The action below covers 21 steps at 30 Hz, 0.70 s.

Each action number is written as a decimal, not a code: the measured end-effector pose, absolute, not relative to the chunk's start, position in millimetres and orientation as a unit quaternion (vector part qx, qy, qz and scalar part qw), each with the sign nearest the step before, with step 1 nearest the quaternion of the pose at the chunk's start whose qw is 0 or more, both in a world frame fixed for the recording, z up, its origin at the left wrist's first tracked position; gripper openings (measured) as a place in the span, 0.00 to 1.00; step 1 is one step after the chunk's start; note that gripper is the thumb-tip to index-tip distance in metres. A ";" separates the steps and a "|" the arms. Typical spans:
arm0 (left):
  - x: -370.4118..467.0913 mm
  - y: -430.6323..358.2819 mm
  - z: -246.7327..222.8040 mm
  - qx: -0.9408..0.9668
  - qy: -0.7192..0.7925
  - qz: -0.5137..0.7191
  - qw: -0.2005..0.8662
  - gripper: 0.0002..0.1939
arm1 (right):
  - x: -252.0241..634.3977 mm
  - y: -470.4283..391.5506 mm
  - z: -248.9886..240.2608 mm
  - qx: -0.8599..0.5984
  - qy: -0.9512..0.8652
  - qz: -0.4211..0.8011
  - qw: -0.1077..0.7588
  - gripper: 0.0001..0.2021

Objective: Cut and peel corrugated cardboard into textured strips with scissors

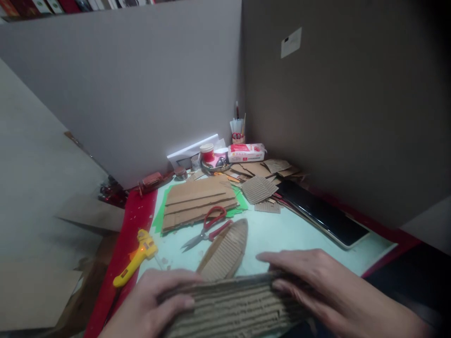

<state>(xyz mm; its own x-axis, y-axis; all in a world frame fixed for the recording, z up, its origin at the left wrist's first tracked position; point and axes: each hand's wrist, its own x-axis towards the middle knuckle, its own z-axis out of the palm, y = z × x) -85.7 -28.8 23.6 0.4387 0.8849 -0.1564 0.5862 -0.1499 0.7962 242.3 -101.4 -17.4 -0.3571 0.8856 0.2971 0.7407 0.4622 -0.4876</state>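
A ridged piece of corrugated cardboard (239,305) spans the bottom of the view, held between both hands. My left hand (155,300) grips its left end, thumb on the near face and fingers over the top edge. At the right end, my right hand (317,281) pinches it with the thumb on the ridged face and the index finger stretched out beyond the edge. Just beyond lies a leaf-shaped cardboard form (227,251), partly hidden by the held piece. Red-handled scissors (207,229) rest against it, blades pointing left.
A yellow glue gun (136,258) lies at the left on red cloth (136,209). Stacked cardboard sheets (197,199) sit on green paper. Cardboard scraps (260,189), a black tablet-like slab (320,211), a tissue pack (246,152) and a red cup (207,153) stand farther back.
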 end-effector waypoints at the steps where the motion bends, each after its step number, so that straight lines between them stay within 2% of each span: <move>1: -85.1 -21.5 22.1 0.712 0.501 0.186 0.455 0.14 | 238.3 -97.5 -12.8 -0.495 -0.823 0.094 0.261 0.15; 5: -84.9 -9.4 13.9 0.615 0.479 0.236 0.581 0.17 | 223.2 -92.7 -5.9 -0.412 -0.872 -0.099 0.246 0.24; 7: -87.6 -9.9 10.5 0.594 0.475 0.244 0.601 0.17 | 218.1 -95.8 -10.8 -0.374 -0.897 -0.105 0.211 0.36; 8: -88.9 -10.4 9.1 0.589 0.476 0.248 0.604 0.16 | 216.0 -97.0 -15.0 -0.368 -0.903 -0.101 0.196 0.39; 9: -89.8 -10.6 7.9 0.584 0.477 0.251 0.607 0.16 | 214.0 -97.4 -20.0 -0.371 -0.903 -0.106 0.190 0.38; 12: -88.1 -8.6 4.5 0.575 0.482 0.247 0.614 0.15 | 209.7 -93.1 -35.0 -0.405 -0.874 -0.157 0.219 0.27; 15: -81.4 -6.1 1.2 0.609 0.482 0.243 0.582 0.15 | 209.9 -86.1 -43.6 -0.410 -0.855 -0.192 0.253 0.26; 20: -84.7 -21.6 -0.6 0.695 0.520 0.275 0.414 0.21 | 214.8 -83.4 -51.4 -0.407 -0.855 -0.219 0.234 0.21; 21: -88.9 -27.4 -0.2 0.748 0.501 0.270 0.341 0.21 | 215.5 -84.0 -53.0 -0.410 -0.853 -0.222 0.235 0.21</move>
